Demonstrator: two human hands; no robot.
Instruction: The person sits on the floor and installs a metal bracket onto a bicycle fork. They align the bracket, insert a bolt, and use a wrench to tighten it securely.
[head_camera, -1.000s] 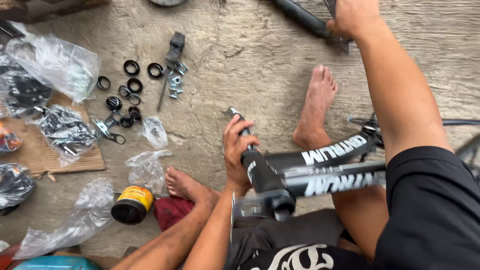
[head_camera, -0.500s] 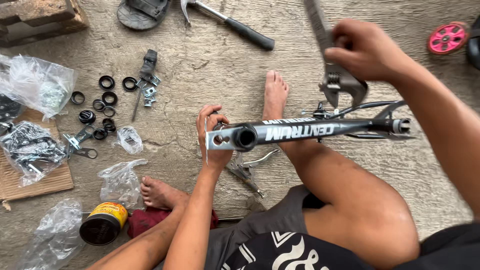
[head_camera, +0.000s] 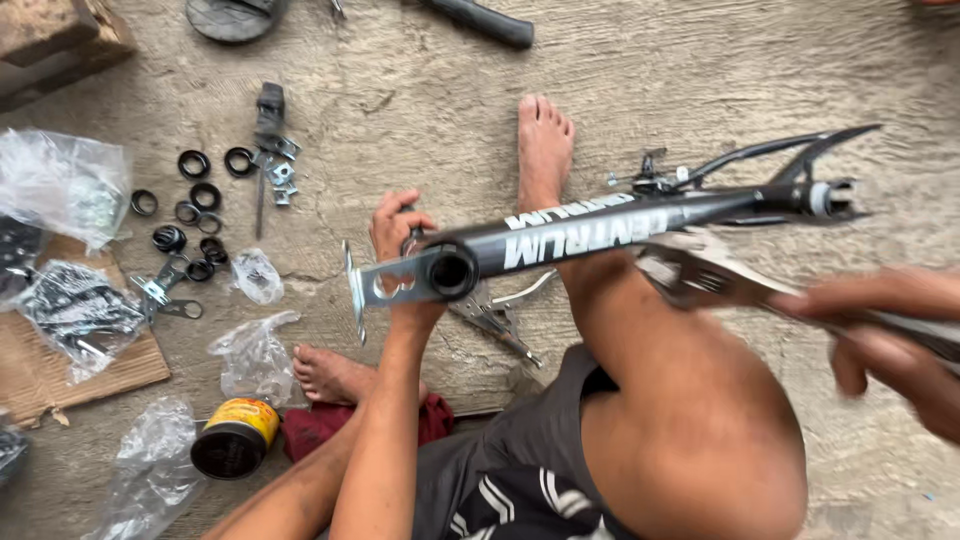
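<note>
Left hand (head_camera: 400, 235) grip closed around bicycle frame (head_camera: 600, 225) near its open tube end, right hand (head_camera: 890, 335) grip clenching blurred wrench (head_camera: 710, 275) under frame

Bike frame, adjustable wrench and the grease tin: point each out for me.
bike frame (head_camera: 600, 228), head view, on the dark main tube.
adjustable wrench (head_camera: 700, 275), head view, on its blurred jaw end.
grease tin (head_camera: 232, 440), head view, on the yellow side wall.

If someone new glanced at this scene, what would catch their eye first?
The dark bicycle frame lies across the person's knee at centre, its near end steadied by the left hand. At right, the blurred right hand holds an adjustable wrench beneath it. Black rings dot the concrete at left.
</note>
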